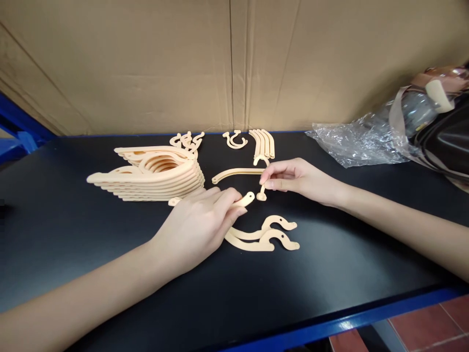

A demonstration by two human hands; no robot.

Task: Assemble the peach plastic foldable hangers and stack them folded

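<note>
My left hand [200, 220] is closed around a cream plastic hanger arm [246, 199]; its holed end sticks out past my thumb and its other end shows behind my knuckles. Pinched in the fingers of my right hand [296, 178] is a cream hanger hook [261, 195], its knobbed end pointing down just right of the arm's hole. Behind both hands lies a long curved hanger arm [234, 172], partly covered by my right fingers. Two more curved hanger pieces [252, 246] with holes lie in front, partly hidden by my left hand.
A stack of folded cream hangers [161, 181] stands at left. Further back lie loose hooks [186, 142], two more hooks [235, 141] and several hanger arms [263, 143]. A clear plastic bag [355, 142] and a dark bag [445, 132] sit at right. Cardboard [164, 63] backs the black tabletop [348, 283].
</note>
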